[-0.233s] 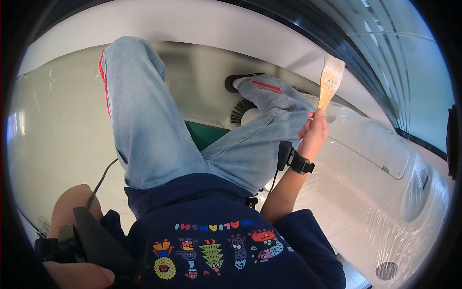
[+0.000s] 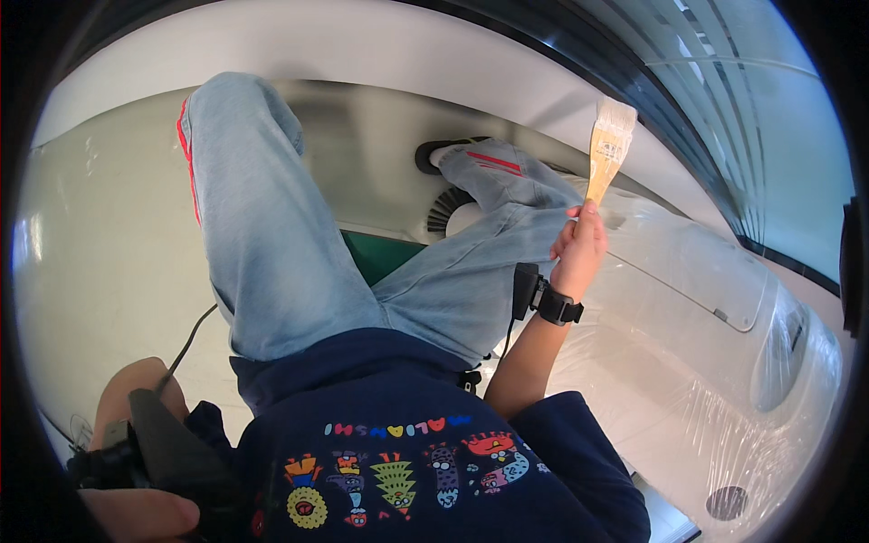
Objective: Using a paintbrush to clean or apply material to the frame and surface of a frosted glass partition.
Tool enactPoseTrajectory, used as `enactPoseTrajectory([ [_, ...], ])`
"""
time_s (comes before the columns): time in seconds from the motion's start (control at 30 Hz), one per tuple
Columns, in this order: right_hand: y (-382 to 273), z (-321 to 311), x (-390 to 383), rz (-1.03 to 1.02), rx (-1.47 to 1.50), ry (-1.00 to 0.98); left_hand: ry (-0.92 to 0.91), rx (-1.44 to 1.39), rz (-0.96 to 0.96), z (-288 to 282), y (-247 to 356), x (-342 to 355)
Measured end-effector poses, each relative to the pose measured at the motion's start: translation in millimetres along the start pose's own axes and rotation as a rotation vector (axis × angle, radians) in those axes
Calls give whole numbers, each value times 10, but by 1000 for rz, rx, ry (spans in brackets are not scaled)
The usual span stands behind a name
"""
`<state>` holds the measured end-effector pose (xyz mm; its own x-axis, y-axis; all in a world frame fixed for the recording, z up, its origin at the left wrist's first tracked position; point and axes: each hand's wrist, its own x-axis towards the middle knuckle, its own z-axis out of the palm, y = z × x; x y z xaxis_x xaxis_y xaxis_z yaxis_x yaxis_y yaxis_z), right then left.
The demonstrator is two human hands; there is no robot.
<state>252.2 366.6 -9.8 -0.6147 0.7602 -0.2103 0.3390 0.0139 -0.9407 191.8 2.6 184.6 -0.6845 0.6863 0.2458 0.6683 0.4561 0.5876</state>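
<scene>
Clear plastic film (image 2: 697, 362) covers a white, round-cornered unit (image 2: 652, 312) along the right side of a pale, glossy floor (image 2: 100, 235), a dark round patch (image 2: 726, 503) near the unit's lower corner. A white wall (image 2: 272, 36) lines the floor's far edge, below a dark frame (image 2: 543, 45) and striped glass (image 2: 769, 118). Nearer, a partly hidden green panel (image 2: 380, 258) sits beside a fan of black bristles (image 2: 444, 210).

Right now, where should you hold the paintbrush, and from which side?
Probably by the wooden handle, from the side nearest the body, where the right grip has it: the handle narrows that way, and the pale, wide bristles point away.
</scene>
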Motion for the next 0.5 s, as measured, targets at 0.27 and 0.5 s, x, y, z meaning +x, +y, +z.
enactPoseTrajectory([
  [0.27,4,-8,18,-3,4,-7,-10,10,4,-58,-90,-13],
  [0.5,21,-19,11,0,8,-11,-17,9,23,-58,-166,26],
])
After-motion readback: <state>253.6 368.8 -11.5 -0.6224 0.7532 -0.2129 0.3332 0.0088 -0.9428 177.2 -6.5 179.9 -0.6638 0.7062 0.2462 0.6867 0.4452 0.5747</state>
